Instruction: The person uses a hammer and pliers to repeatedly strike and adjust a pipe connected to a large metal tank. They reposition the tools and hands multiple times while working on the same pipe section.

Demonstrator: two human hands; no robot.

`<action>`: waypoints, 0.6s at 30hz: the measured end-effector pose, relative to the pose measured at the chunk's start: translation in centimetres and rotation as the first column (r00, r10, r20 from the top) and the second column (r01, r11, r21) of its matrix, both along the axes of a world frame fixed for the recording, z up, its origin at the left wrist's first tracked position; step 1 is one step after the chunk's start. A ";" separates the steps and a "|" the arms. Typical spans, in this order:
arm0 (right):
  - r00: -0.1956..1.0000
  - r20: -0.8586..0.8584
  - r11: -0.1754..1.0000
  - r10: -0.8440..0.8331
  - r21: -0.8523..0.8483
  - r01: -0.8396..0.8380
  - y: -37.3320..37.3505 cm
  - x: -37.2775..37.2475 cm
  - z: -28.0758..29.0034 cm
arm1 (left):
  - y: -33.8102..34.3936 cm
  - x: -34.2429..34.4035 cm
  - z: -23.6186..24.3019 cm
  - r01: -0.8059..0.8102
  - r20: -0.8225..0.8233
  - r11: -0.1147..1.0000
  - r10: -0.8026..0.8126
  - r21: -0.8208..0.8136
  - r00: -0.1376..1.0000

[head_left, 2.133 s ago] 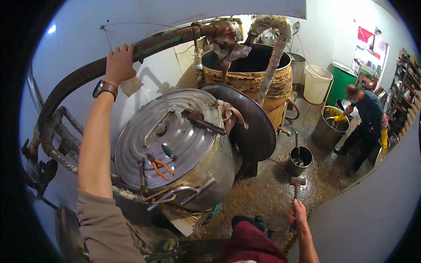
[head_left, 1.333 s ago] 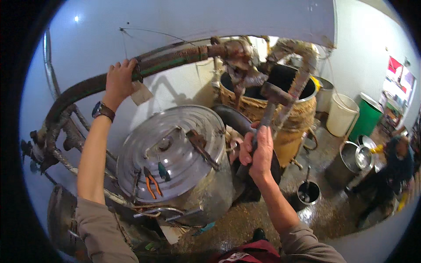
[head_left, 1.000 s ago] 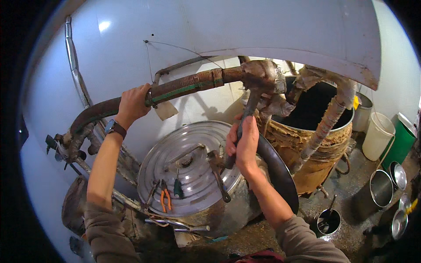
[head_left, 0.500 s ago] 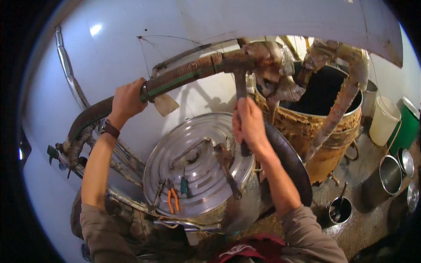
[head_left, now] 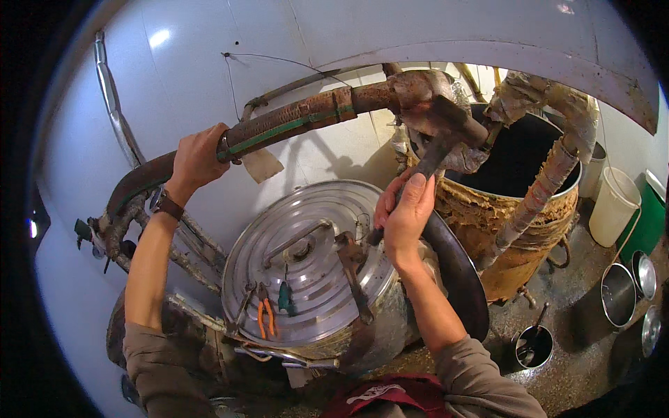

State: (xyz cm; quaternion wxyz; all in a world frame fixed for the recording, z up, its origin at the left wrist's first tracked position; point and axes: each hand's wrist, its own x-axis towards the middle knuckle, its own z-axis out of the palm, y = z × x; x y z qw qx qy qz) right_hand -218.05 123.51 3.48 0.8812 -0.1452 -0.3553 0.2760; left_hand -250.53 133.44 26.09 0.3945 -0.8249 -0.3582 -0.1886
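My left hand (head_left: 198, 159) grips a rusty pipe (head_left: 286, 125) with a green stripe. My right hand (head_left: 405, 214) holds the handle of a hammer (head_left: 456, 124), whose head overlaps a wrapped pipe joint; I cannot tell whether they touch. Below my hands is a large metal lid (head_left: 313, 313) on a tank, carrying orange-handled pliers (head_left: 265, 317), a green-handled tool (head_left: 285, 296) and a rusty pipe wrench (head_left: 355, 279).
An open, crusted drum (head_left: 523, 268) stands right of the tank, with a dark round lid (head_left: 463, 275) between them. Metal pots (head_left: 617, 296), a small bucket (head_left: 533, 348), a white bucket (head_left: 613, 209) and a green bin (head_left: 644, 230) stand on the right. A white panel (head_left: 523, 28) overhangs.
My right hand has lifted the hammer from low on the right to the pipe, its head shifting right in the last half second. The co-worker has left the view as the camera turned.
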 end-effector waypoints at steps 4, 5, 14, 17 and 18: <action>0.915 0.399 0.985 0.052 -0.170 0.018 1.4 0.1 -0.4 | 0.4 0.1 -0.2 -0.019 0.017 1.000 0.019 0.003 1.000; 0.938 0.328 0.970 0.114 -0.240 -0.034 1.3 0.0 -0.7 | 0.4 0.0 -0.3 -0.007 0.002 1.000 0.007 0.001 1.000; 0.922 0.365 0.968 0.128 -0.248 -0.037 0.6 0.6 -0.1 | 0.5 -0.4 -0.2 -0.005 -0.030 1.000 0.005 0.001 1.000; 0.988 0.125 0.969 0.088 -0.240 -0.056 0.9 0.9 -0.5 | 0.8 -0.3 -0.2 -0.019 0.003 1.000 0.019 -0.002 1.000; 0.997 0.055 0.996 0.051 -0.082 -0.046 1.0 0.7 -0.8 | 0.8 -0.3 -0.2 -0.013 0.001 1.000 0.013 0.002 1.000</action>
